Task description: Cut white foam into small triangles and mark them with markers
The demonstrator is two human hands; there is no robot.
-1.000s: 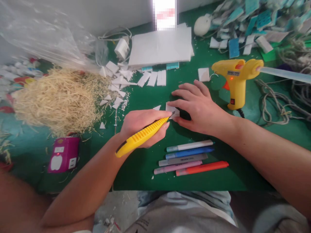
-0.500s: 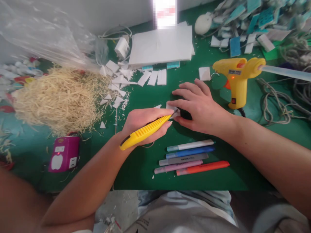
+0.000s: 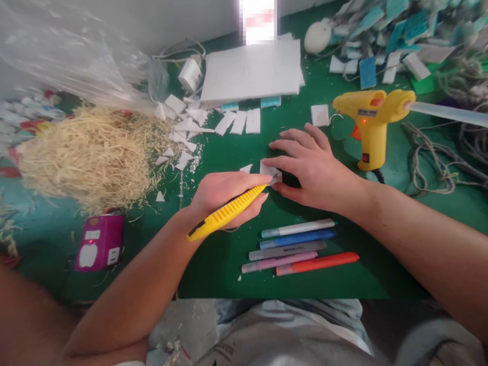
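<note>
Your left hand [image 3: 223,193], fingers closed on the yellow cutter [image 3: 231,207], appears mid-cut in the white piece [image 3: 266,168] beneath your spread right hand [image 3: 314,165], whose fingertips the next stroke must clear.

Handicraft workshop. The setting is indicated by the green worktable [image 3: 213,277], the yellow craft knife [image 3: 229,209], the glue gun [image 3: 370,134] with its lamp [image 3: 364,121] lit, the colour markers [image 3: 297,237], the heap of straw-like fibre [image 3: 86,157], the white offcuts [image 3: 239,122], and the jumbled white and turquoise scraps [image 3: 396,30].
</note>
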